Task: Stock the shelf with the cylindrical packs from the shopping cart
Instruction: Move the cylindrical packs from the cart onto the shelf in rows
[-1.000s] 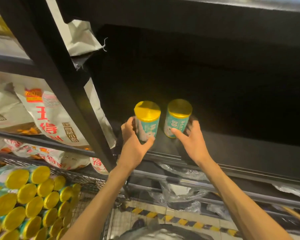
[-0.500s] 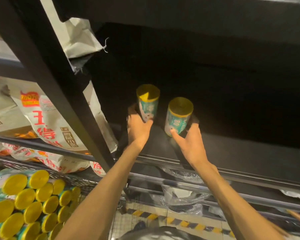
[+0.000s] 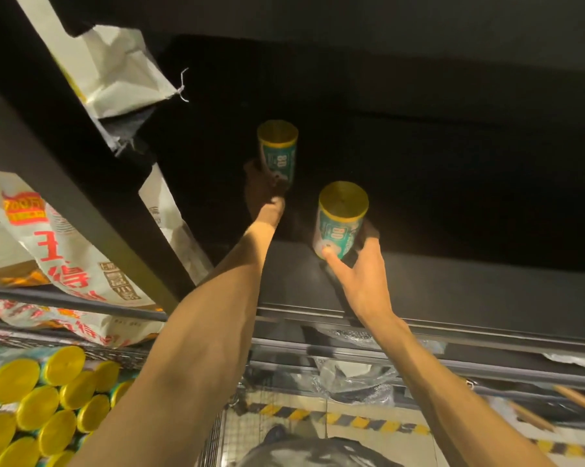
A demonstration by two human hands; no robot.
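Two teal cylindrical packs with yellow lids stand upright on the dark shelf. My left hand reaches deep into the shadow and grips the far pack near its base. My right hand holds the nearer pack, thumb on its front and fingers behind it. At the lower left, several more packs lie stacked in the wire shopping cart, yellow lids toward me.
A black upright post divides this bay from the left bay, where large printed sacks lie. A torn white bag hangs above. Clear plastic wrap sits on the shelf below. Striped floor tape shows underneath.
My left hand has pushed its pack much farther back into the shelf. My right hand has slid its pack slightly deeper too.
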